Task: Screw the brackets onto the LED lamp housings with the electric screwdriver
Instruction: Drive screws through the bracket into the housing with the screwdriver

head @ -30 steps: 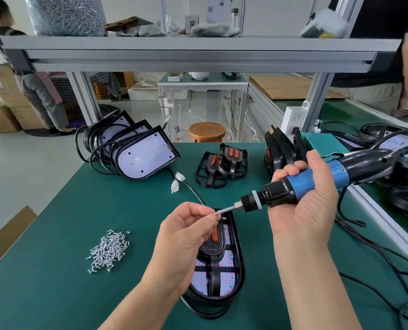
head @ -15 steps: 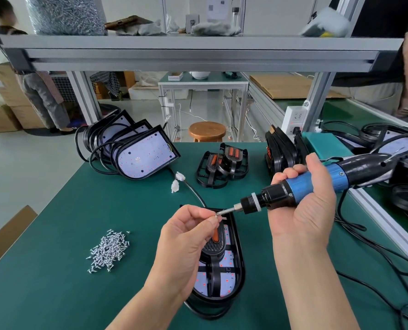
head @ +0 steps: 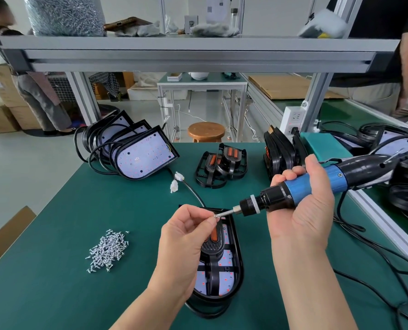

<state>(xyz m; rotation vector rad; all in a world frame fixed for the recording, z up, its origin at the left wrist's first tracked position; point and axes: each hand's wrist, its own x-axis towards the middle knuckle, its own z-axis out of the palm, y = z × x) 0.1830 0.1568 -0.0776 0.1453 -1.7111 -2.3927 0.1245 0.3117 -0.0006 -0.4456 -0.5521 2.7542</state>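
Screw [head: 216, 216] pinched in left hand [head: 184, 236] at bit tip of electric screwdriver [head: 293, 191], gripped by right hand [head: 303, 210]; bracket [head: 213, 244] on LED lamp housing [head: 235, 282] just below, long axis near-far.

Hardly anything here can be read with certainty. The white LED board [head: 148, 156] of the foremost lamp housing [head: 129, 175], which leans at the far left of the table [head: 55, 270], carries a small dark printed marking near its middle. It is a few characters long and too small to make out. High up behind the shelf [head: 174, 45], a white paper sheet [head: 216, 11] shows a square printed code and faint lines of print, all blurred beyond reading.
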